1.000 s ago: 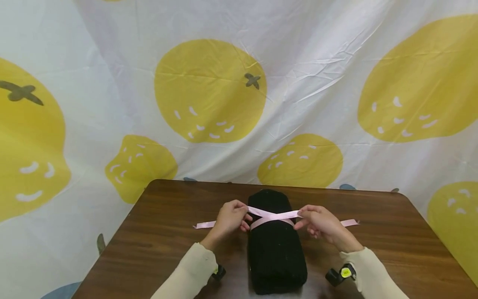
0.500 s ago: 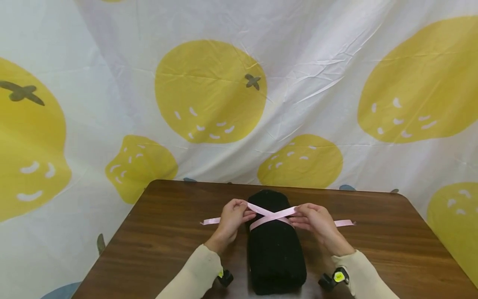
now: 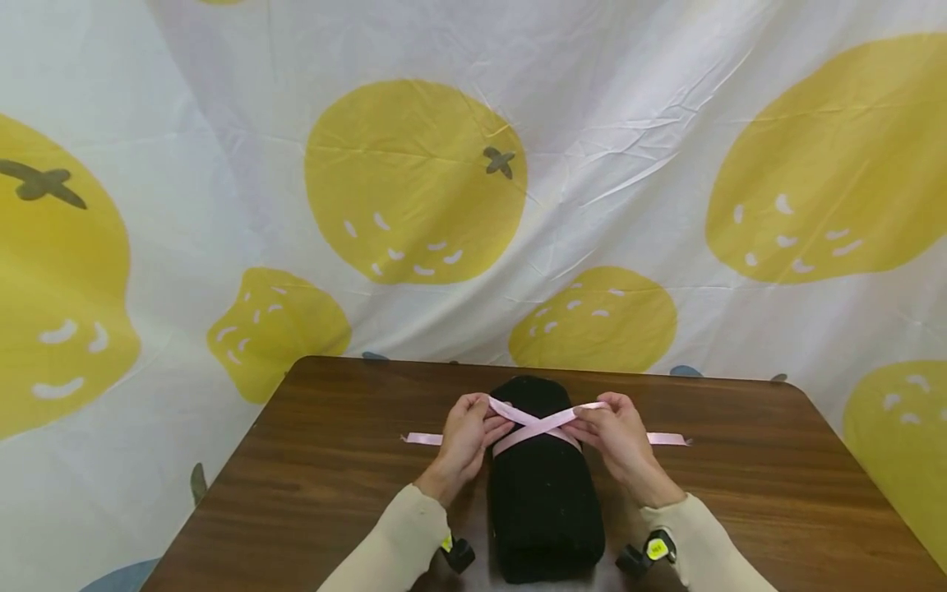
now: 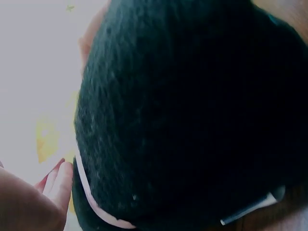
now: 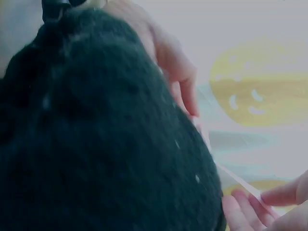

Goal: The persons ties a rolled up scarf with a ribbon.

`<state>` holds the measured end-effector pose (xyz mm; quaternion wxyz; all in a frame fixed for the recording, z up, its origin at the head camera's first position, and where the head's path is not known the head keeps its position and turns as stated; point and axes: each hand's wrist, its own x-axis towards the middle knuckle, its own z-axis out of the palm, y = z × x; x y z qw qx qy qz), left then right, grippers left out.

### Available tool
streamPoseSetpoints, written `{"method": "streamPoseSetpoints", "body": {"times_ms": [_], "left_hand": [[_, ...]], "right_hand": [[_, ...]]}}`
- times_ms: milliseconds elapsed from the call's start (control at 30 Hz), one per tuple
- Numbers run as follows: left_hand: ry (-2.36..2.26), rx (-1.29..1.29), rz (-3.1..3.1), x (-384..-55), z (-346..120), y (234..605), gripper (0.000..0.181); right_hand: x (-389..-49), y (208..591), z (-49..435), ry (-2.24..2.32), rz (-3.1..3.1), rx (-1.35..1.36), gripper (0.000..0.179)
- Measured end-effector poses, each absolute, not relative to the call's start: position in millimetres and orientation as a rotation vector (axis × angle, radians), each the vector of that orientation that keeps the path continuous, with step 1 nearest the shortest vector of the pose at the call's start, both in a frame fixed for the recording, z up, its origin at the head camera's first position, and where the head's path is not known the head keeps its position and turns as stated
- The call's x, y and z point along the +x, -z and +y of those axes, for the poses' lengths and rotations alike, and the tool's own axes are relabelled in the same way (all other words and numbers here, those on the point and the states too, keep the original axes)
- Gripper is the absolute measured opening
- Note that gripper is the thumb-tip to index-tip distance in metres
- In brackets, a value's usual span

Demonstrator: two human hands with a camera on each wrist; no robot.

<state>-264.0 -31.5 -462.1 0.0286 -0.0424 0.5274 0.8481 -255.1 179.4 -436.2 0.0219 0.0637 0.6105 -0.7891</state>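
A long black fuzzy bundle [image 3: 546, 510] lies lengthwise on the table, filling much of both wrist views. Around its far half runs a pink ribbon [image 3: 538, 427], whose two ends cross in an X on top. On the left of the crossing, my left hand [image 3: 466, 436] pinches one ribbon length between thumb and fingers. My right hand [image 3: 620, 440] pinches the other length on the right side; its fingers [image 5: 245, 211] show with the ribbon in the right wrist view. Loose tails stick out beyond each hand, their middle parts hidden behind the hands.
The brown wooden table [image 3: 333, 460] has its far edge close to a hanging white cloth [image 3: 592, 123] printed with yellow lemons. Black wrist cameras [image 3: 459, 555] hang from both cuffs, beside the bundle's near end.
Both hands have moved inward toward the bundle, the right one more. The ribbon tails have drawn in with them, and the crossing has become a steeper X.
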Motion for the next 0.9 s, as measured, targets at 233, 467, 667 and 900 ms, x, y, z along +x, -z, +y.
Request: {"method": "streamPoseSetpoints", "body": {"times_ms": [233, 467, 667, 900], "left_hand": [[-2.575, -0.189, 1.743, -263.5, -25.4, 456.6, 0.017], [-2.496, -0.176, 1.937, -265.0, -19.3, 455.1, 0.022], [-2.447, -0.124, 2.033, -265.5, -17.2, 453.4, 0.021], [-2.480, 0.019, 2.052, -268.3, -14.4, 451.9, 0.019]], "right_hand": [[-258.1, 436.8, 165.5, 2.560, 1.867, 0.266, 0.046], [-258.3, 440.0, 157.3, 2.535, 1.939, 0.248, 0.042], [-261.1, 442.1, 152.2, 2.430, 2.090, 0.241, 0.035], [-260.0, 439.0, 149.0, 2.206, 2.283, 0.156, 0.028]]}}
